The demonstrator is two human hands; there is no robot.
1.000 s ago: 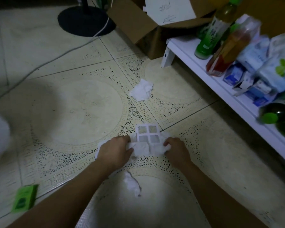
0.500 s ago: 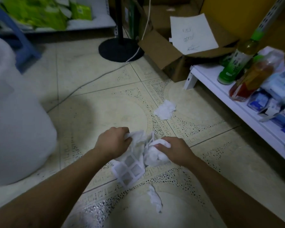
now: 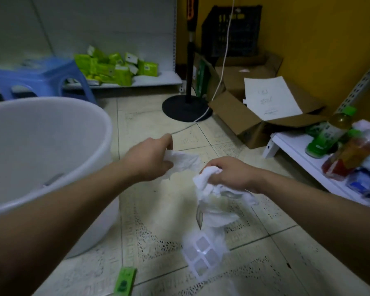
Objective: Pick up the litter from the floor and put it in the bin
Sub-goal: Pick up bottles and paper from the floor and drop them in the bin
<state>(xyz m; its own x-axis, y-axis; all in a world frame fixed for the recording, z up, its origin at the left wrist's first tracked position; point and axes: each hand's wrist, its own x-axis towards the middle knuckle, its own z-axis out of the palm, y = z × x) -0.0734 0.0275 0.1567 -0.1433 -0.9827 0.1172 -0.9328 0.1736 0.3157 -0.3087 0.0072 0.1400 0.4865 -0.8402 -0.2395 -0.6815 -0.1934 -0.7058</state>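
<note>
My left hand (image 3: 151,159) grips a crumpled white tissue (image 3: 184,162) in the air, just right of the big white bin (image 3: 51,133). My right hand (image 3: 231,175) is closed on a bundle of white tissue and clear plastic wrap (image 3: 214,199). From that bundle hangs a white plastic grid piece (image 3: 203,256), low over the tiled floor. The bin stands at the left, open at the top, with its inside mostly white and a small grey item low in it.
A small green box (image 3: 124,282) lies on the floor near the bottom edge. A black stand base (image 3: 186,107) with a white cable, an open cardboard box (image 3: 254,122) and a low white shelf (image 3: 303,157) with bottles stand at the right. A blue stool (image 3: 41,80) is behind the bin.
Both hands have risen off the floor with the litter and separated. The view swung up and left, bringing the bin in. The grid piece now dangles from the right hand's bundle.
</note>
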